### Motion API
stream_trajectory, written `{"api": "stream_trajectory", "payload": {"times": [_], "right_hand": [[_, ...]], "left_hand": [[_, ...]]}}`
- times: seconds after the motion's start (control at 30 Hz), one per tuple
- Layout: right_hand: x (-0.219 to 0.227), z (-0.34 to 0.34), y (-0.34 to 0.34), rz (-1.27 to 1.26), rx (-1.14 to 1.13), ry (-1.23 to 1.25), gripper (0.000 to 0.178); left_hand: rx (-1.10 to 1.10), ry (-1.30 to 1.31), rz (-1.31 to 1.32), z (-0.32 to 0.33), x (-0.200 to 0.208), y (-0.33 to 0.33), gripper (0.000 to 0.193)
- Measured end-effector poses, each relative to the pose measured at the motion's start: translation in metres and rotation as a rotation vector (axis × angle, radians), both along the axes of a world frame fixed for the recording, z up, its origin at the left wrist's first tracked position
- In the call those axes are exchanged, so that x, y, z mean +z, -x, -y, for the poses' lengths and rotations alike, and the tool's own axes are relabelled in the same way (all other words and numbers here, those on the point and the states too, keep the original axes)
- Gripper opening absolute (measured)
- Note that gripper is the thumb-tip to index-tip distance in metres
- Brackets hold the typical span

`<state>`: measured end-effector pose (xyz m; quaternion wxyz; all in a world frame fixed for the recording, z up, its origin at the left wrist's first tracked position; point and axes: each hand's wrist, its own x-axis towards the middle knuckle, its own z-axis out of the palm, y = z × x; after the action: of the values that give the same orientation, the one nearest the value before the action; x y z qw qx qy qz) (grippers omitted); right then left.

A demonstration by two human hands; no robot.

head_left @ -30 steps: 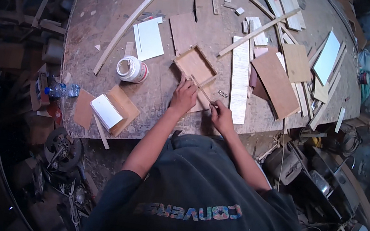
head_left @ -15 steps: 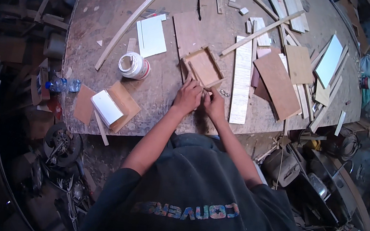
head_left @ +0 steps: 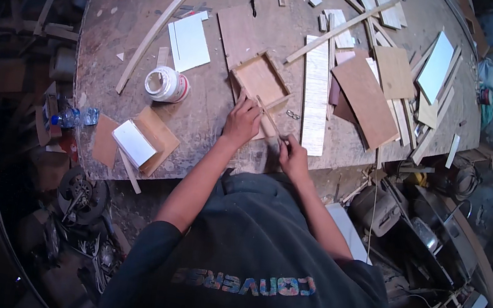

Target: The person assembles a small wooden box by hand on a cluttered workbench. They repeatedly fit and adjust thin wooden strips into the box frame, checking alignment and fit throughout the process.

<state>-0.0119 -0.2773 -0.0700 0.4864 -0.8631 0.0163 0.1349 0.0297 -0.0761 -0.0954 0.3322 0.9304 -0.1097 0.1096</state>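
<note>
A shallow, square wooden box (head_left: 268,76) lies on the workbench in front of me, its open side up. My left hand (head_left: 243,121) is closed at its near left corner, fingertips on the wall. A thin wooden stick (head_left: 269,119) slants from the box's near edge toward me. Its near end reaches my right hand (head_left: 294,157), whose fingers are closed around it, close to the bench's front edge. Beneath the box is a flat brown board (head_left: 234,34). A short pale wood piece (head_left: 267,127) shows beside the stick, partly covered.
An open white glue tub (head_left: 168,85) stands left of my hands, near a white panel (head_left: 189,44). Brown panels and a white block (head_left: 134,143) lie at the front left. Right of the box are a long whitish board (head_left: 314,100), a brown panel (head_left: 367,105) and several strips.
My right hand has moved toward me and to the right, away from my left hand. The stick, which lay inside the box, now sticks out past its near edge. The view has shifted slightly.
</note>
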Motion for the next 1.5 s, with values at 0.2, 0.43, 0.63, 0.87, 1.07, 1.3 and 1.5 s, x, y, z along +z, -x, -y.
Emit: {"api": "stream_trajectory", "payload": {"times": [0.2,0.43,0.63,0.87,1.07,1.3,1.5], "right_hand": [[-0.013,-0.035,-0.031,0.071,-0.02,-0.105,0.015],[-0.008,-0.03,-0.035,0.104,-0.006,-0.096,0.017],[-0.006,-0.007,-0.006,0.027,-0.014,-0.013,0.021],[-0.009,-0.032,-0.023,0.077,-0.078,-0.118,0.014],[-0.013,-0.023,-0.027,0.075,-0.034,-0.034,0.019],[-0.003,0.013,0.014,-0.051,-0.037,-0.031,0.018],[-0.023,-0.03,-0.033,0.095,-0.026,-0.057,0.019]], "left_hand": [[-0.023,-0.007,-0.031,-0.002,0.001,0.003,0.013],[-0.008,-0.018,-0.016,-0.001,-0.003,0.003,0.012],[-0.024,-0.034,0.025,-0.003,-0.003,0.004,0.011],[-0.031,-0.038,-0.052,-0.005,0.001,0.003,0.011],[-0.034,-0.044,-0.034,-0.004,-0.004,0.004,0.011],[-0.03,-0.022,-0.022,-0.002,-0.003,-0.002,0.013],[-0.058,-0.04,-0.034,-0.006,0.001,0.003,0.014]]}}
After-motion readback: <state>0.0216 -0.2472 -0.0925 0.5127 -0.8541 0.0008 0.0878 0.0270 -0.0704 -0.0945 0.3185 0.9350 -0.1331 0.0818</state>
